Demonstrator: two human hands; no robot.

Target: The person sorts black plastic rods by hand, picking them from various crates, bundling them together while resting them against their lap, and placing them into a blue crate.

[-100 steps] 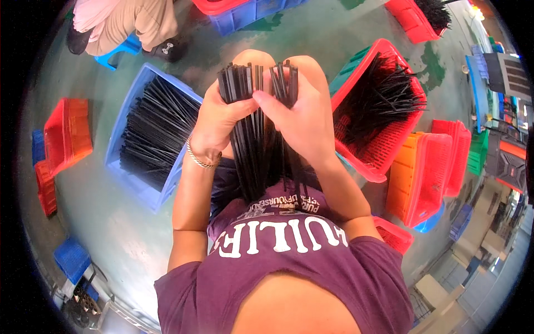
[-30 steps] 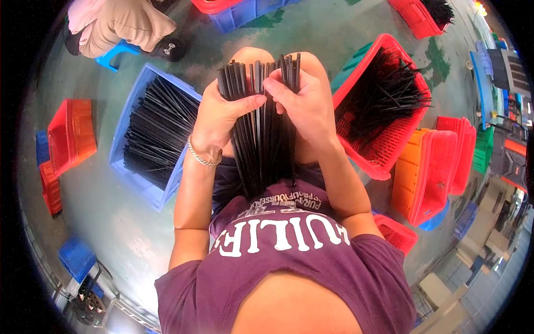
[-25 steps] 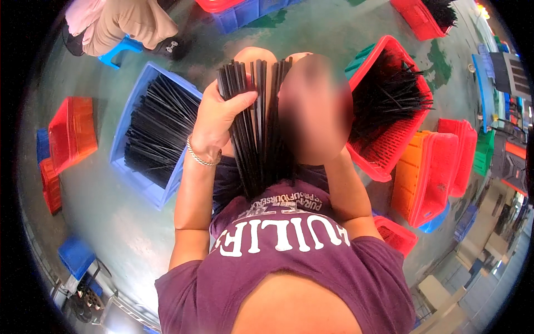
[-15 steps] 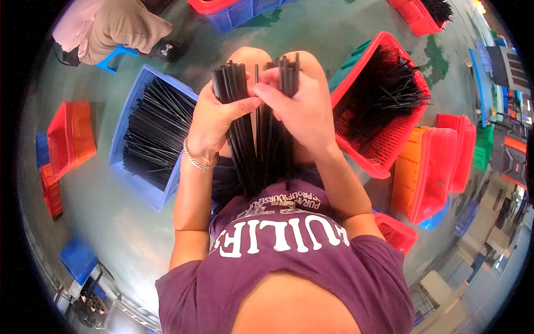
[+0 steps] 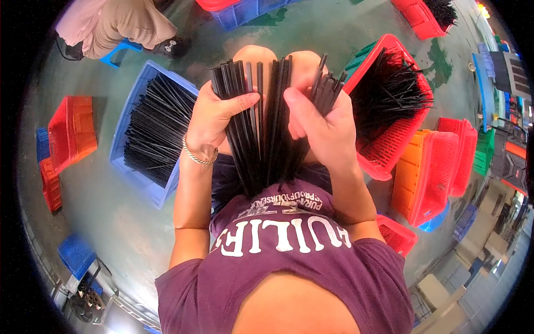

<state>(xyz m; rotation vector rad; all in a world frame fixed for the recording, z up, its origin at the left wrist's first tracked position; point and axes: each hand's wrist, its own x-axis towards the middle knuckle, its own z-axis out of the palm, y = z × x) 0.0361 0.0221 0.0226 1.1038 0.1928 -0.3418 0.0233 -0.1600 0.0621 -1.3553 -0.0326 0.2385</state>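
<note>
Over my lap, my left hand (image 5: 216, 114) is closed around a bundle of thin black rods (image 5: 240, 145), its thumb laid across them. Their upper ends stick out past the fingers and their lower ends rest against my shirt. My right hand (image 5: 325, 125) grips a second, smaller bunch of black rods (image 5: 329, 92), tilted to the right. Between the two hands several loose rods (image 5: 276, 106) stand fanned out, apart from both bunches at the top. The fingers under the right bunch are partly hidden.
A blue crate (image 5: 119, 139) full of black rods stands at left. At right is a red basket (image 5: 384, 164) with tangled black rods. Beyond it are orange and red baskets (image 5: 425, 178). A person (image 5: 130, 28) sits at the far left on a blue stool (image 5: 119, 50).
My right hand has moved right, away from the left hand, tilting its bunch of rods outward. More loose rods now show between the hands. The left hand has hardly moved.
</note>
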